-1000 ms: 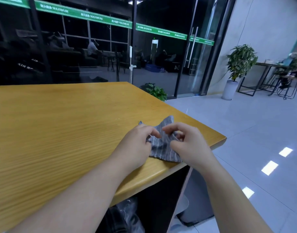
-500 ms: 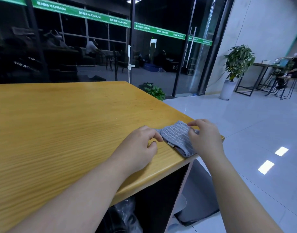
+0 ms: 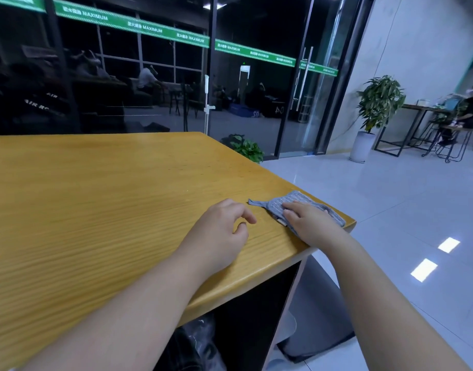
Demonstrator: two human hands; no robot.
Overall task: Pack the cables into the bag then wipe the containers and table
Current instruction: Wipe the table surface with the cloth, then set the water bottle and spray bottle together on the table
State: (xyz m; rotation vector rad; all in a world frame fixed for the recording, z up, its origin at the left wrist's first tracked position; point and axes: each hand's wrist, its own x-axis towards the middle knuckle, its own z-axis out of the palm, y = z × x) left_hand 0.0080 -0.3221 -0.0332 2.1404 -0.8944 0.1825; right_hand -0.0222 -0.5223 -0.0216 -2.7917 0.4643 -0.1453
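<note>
Grey cloth [image 3: 288, 207] folded flat at the right front corner of the yellow desk [image 3: 101, 199], one thin corner pointing left. Right hand [image 3: 310, 223] laid on it, fingers straight, pressing. Left hand [image 3: 219, 231] just left of the cloth, apart from it, fingers loosely curled, holding nothing. Under the desk, crumpled plastic bagging [image 3: 200, 341], contents indistinct. Against 0.5 s ago: left hand released from cloth edge; right hand flattened on top.

left hand [image 3: 219, 231] loosely curled, right hand [image 3: 311, 223] flat
</note>
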